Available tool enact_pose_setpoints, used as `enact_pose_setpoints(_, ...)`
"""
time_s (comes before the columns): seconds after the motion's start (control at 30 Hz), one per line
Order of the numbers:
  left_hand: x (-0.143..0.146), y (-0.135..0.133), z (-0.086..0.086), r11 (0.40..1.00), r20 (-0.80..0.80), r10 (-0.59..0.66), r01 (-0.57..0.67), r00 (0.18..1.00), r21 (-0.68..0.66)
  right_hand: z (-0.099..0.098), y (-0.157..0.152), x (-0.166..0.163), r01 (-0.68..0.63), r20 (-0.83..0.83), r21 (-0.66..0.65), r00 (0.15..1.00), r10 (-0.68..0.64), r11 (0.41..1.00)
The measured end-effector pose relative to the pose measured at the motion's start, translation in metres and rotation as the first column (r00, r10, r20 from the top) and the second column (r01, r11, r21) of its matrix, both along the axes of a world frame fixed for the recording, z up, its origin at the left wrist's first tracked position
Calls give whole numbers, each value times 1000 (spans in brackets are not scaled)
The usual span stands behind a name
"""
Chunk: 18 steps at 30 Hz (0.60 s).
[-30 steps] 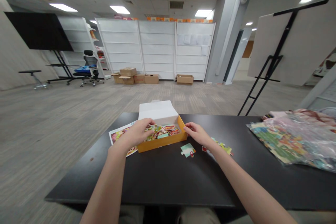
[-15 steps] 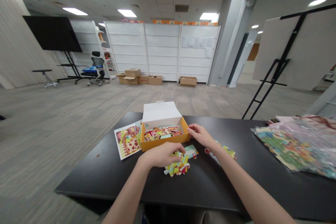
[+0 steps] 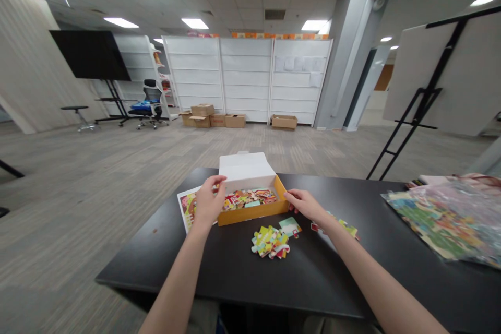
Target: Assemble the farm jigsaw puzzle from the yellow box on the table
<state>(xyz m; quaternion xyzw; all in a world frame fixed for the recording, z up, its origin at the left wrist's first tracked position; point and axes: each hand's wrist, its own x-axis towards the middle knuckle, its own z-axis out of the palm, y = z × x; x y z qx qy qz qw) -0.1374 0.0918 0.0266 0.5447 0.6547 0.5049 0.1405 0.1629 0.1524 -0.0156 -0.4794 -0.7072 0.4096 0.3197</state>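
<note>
A yellow puzzle box (image 3: 250, 213) stands on the black table with its white lid (image 3: 247, 167) raised and jigsaw pieces (image 3: 254, 197) inside. At the box's left end is my left hand (image 3: 210, 201), fingers apart and curved, with nothing visible in it. My right hand (image 3: 307, 204) has its fingers closed against the right end wall of the box. A heap of green and yellow puzzle pieces (image 3: 270, 241) lies in front of the box, beside a pale green piece (image 3: 290, 226). More pieces (image 3: 348, 228) lie partly hidden behind my right forearm.
A farm picture sheet (image 3: 188, 207) lies left of the box, partly covered by my left hand. Plastic-wrapped puzzles (image 3: 442, 216) rest at the table's right side. Beyond the table are cardboard boxes (image 3: 203, 115), an office chair (image 3: 148, 107) and a board stand (image 3: 415, 107).
My left hand has left the heap of pieces and moved up and left to the box's left end. My right hand stays at the right end. The view has shifted slightly.
</note>
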Motion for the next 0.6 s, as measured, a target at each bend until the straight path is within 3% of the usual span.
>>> enact_pose_setpoints(0.13, -22, 13, -17, 998, 26, 59, -58, 998, -36, 1, -1, 0, -17, -10, 3, 1000, 17, 1000)
enact_pose_setpoints(0.23, -18, 7, -12, 999, -41, 49, -49, 998, 2, 4, -3, 0, -16, 4, 21, 1000, 16, 1000)
enact_pose_setpoints(0.3, -8, 3, -2, 998, -185, 14, -2, 983, 67, 5, -4, 0, -11, 16, 30, 1000, 10, 999)
enact_pose_setpoints(0.37, 4, 2, 6, 993, -318, -82, 106, 945, 57, 5, -4, 0, -8, 24, 30, 1000, 7, 1000)
enact_pose_setpoints(0.47, 22, 11, 10, 950, -398, -312, 293, 862, -109, 3, -3, -1, -3, 26, 29, 1000, 2, 1000)
enact_pose_setpoints(0.6, 39, 30, 6, 886, -427, -463, 398, 777, -237, 0, -2, -2, -1, 41, 28, 999, -1, 1000)
